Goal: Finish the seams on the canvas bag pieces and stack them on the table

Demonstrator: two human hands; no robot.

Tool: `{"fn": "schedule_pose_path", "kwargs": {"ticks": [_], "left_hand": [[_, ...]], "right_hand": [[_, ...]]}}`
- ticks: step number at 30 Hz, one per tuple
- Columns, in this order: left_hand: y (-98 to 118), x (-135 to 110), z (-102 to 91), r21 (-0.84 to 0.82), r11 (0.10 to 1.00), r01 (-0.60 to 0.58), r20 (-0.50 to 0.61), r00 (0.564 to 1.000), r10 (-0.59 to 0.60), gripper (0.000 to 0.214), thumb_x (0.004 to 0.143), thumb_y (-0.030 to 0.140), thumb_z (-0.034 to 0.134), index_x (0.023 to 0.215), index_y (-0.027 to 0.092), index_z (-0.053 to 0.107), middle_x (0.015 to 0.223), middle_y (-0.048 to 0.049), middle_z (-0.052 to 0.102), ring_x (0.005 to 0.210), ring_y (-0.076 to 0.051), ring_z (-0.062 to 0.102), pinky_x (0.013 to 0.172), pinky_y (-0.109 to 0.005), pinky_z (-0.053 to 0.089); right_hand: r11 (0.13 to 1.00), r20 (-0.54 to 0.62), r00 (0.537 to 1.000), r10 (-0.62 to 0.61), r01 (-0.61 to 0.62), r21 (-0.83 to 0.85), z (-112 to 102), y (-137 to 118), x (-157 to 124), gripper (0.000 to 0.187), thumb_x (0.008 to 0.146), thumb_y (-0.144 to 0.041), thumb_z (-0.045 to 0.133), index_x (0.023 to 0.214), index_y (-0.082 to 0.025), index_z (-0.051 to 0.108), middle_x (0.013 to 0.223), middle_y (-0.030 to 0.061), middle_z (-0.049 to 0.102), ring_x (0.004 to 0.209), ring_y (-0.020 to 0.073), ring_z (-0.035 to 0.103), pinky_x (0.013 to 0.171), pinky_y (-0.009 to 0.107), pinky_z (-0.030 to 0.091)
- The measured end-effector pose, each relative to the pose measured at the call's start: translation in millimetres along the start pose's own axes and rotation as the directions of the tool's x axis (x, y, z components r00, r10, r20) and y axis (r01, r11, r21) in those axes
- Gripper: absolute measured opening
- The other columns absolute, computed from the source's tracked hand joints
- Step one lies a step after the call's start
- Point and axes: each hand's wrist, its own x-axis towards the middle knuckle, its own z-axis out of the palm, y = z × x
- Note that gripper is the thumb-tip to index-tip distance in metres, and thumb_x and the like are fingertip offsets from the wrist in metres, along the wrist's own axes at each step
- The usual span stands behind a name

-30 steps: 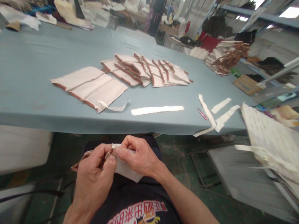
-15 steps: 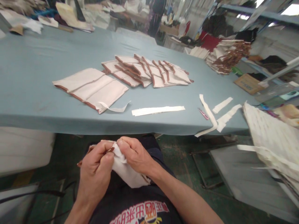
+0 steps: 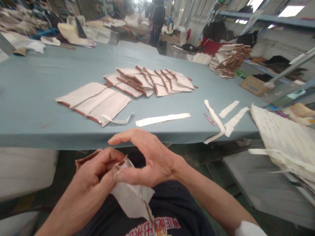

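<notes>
My left hand (image 3: 94, 178) pinches a white cloth piece with brown edging (image 3: 131, 198) over my lap, just below the table's front edge. A raised corner of the cloth sticks up beyond my left fingers, and its loose end hangs down to the right. Above and beside it, my right hand (image 3: 157, 157) is spread open, fingers arched away from the thumb. The right thumb lies against the cloth near my left thumb. Part of the piece is hidden behind my left hand.
On the blue-green table (image 3: 31, 121) lie a flat white panel with brown edges (image 3: 95, 100), a fanned row of similar pieces (image 3: 161, 82), white strips (image 3: 162, 119) and a small pink-handled tool (image 3: 210, 119). A taller stack (image 3: 230, 60) stands far right. A person (image 3: 156, 23) is in the background.
My right hand has let its fingers off the cloth and spread them upward. My left hand keeps its grip. The view has tilted up slightly and shifted right.
</notes>
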Motion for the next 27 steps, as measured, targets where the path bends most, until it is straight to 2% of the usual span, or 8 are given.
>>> {"fn": "schedule_pose_path", "kwargs": {"ticks": [2,4,8,11,14,18,21,27], "left_hand": [[5,0,-1.4,0.023,0.999,-0.026,-0.050,0.998,0.027,0.021,0.080,0.044,0.070,0.078,0.026,0.079,0.075,-0.0035,0.083,0.063,-0.024,0.074,0.053,-0.027,0.058],[6,-3,-2.8,0.038,0.999,-0.010,-0.068,0.998,0.012,0.020,0.079,0.042,0.067,0.077,0.026,0.078,0.065,-0.0007,0.078,0.052,-0.020,0.067,0.046,-0.024,0.052],[6,-10,-3.0,-0.033,0.999,-0.010,-0.007,1.000,0.009,0.019,0.081,0.039,0.065,0.071,0.026,0.074,0.051,0.0033,0.067,0.042,-0.015,0.053,0.038,-0.021,0.040],[6,-12,-2.5,-0.095,0.995,0.016,-0.001,1.000,-0.016,0.019,0.084,0.038,0.067,0.071,0.025,0.073,0.051,0.0050,0.064,0.042,-0.013,0.050,0.039,-0.018,0.039],[8,-10,-4.4,-0.133,0.991,0.030,0.011,1.000,-0.029,0.018,0.081,0.040,0.070,0.071,0.024,0.072,0.050,0.0049,0.063,0.040,-0.013,0.048,0.036,-0.019,0.038],[6,-7,-7.1,-0.122,0.993,0.010,-0.011,1.000,-0.011,0.018,0.083,0.040,0.071,0.074,0.025,0.076,0.054,0.0027,0.069,0.042,-0.015,0.054,0.038,-0.021,0.043],[2,-7,-6.4,-0.054,0.996,-0.064,-0.095,0.994,0.059,0.016,0.084,0.036,0.071,0.076,0.025,0.079,0.067,0.0001,0.078,0.053,-0.019,0.067,0.045,-0.023,0.052],[-16,-13,0.5,0.108,0.968,-0.226,-0.228,0.942,0.245,0.016,0.088,0.028,0.066,0.081,0.028,0.081,0.065,0.0051,0.075,0.050,-0.015,0.066,0.047,-0.020,0.050]], "right_hand": [[0.995,0.107,0.991,-0.075,0.082,-0.061,-2,1,8,0.044,0.093,-0.050,0.085,0.124,-0.025,0.067,0.120,0.0079,0.081,0.115,0.0244,0.074,0.116,0.039,0.049],[0.985,0.172,0.978,-0.117,0.136,-0.103,-3,6,12,0.043,0.094,-0.056,0.083,0.115,-0.022,0.068,0.098,0.0027,0.077,0.094,0.0220,0.070,0.106,0.040,0.049],[0.980,0.255,0.959,-0.124,0.159,-0.118,-3,14,14,0.040,0.099,-0.053,0.072,0.079,-0.025,0.050,0.068,-0.0065,0.049,0.067,0.0163,0.048,0.081,0.036,0.040],[0.985,0.309,0.944,-0.114,0.148,-0.089,-2,11,16,0.042,0.097,-0.046,0.068,0.075,-0.028,0.037,0.067,-0.0064,0.042,0.070,0.0176,0.046,0.084,0.036,0.038],[0.991,0.349,0.935,-0.061,0.099,-0.093,-2,5,18,0.033,0.093,-0.041,0.064,0.076,-0.028,0.038,0.070,-0.0043,0.045,0.077,0.0202,0.050,0.088,0.037,0.040],[0.991,0.356,0.931,0.079,-0.036,-0.126,-1,2,18,0.027,0.090,-0.037,0.060,0.076,-0.027,0.040,0.070,-0.0041,0.044,0.071,0.0185,0.044,0.074,0.034,0.032],[0.993,0.351,0.929,0.116,-0.109,-0.039,3,3,16,0.026,0.088,-0.035,0.058,0.074,-0.026,0.039,0.068,-0.0049,0.043,0.066,0.0155,0.041,0.069,0.032,0.029],[0.964,0.328,0.920,0.213,-0.253,0.084,10,4,14,0.014,0.086,-0.031,0.059,0.076,-0.024,0.054,0.068,-0.0052,0.048,0.065,0.0134,0.047,0.065,0.029,0.033]]}}
